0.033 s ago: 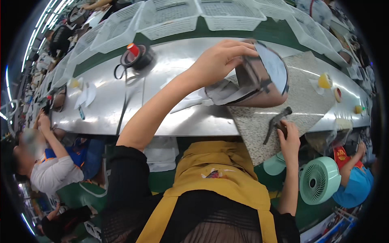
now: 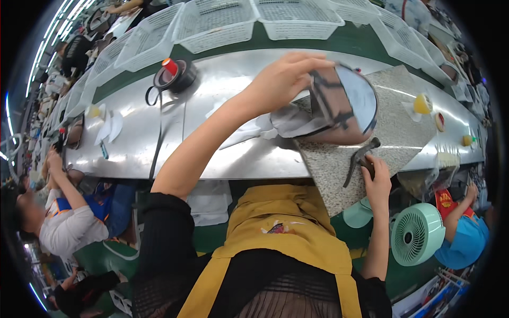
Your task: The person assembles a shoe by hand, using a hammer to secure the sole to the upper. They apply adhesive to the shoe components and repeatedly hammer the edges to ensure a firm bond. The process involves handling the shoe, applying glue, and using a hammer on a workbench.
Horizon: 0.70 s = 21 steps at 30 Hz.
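Note:
My left hand [image 2: 283, 79] is closed on the upper edge of a brown piece [image 2: 339, 132] with dark edging, a pale bluish oval panel and a loose grey-white lining. I cannot tell what kind of article it is. The piece stands tilted over the left part of a speckled stone slab [image 2: 408, 111]. At the slab's near part, my right hand [image 2: 378, 183] grips a hammer [image 2: 360, 159] by its handle. The dark hammer head lies just nearer to me than the brown piece and apart from it. The fingers of my left hand partly cover the piece's top edge.
A dark round pot [image 2: 180, 77] with a red-orange top stands on the metal table [image 2: 222, 159]. White mesh baskets [image 2: 214, 26] line the far side. Yellow-topped small items [image 2: 422, 104] sit at right. A green fan [image 2: 417, 235] stands beside my right arm. People sit at both sides.
The brown piece in my left hand has tipped slightly and come down a little towards me and the hammer. My right hand and the hammer have hardly moved.

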{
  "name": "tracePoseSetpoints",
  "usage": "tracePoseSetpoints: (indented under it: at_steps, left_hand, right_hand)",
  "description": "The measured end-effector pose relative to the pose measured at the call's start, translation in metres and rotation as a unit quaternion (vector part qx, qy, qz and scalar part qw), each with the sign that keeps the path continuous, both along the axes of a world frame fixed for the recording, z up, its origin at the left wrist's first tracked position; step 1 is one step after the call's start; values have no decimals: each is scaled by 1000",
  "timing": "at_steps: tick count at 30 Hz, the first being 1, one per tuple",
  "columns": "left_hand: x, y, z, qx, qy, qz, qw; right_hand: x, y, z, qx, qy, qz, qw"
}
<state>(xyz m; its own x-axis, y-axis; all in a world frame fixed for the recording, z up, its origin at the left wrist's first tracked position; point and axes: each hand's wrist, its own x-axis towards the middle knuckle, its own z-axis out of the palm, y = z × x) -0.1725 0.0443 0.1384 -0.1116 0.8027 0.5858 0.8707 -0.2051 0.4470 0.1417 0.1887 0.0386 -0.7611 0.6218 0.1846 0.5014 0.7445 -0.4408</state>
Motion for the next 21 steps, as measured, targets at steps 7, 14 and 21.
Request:
tracePoseSetpoints:
  at_steps: [7,14,21]
  left_hand:
    - [-26,-62,-34,-99,-123,139,977]
    - [9,-120,-73,-113,-102,212,965]
    - [26,-91,-73,-55,-69,155,984]
  right_hand:
    - [22,53,-25,19,35,-49,998]
    - [-22,-3,38,-42,159,-4,986]
    - [-100,-61,54,-198,173,143,954]
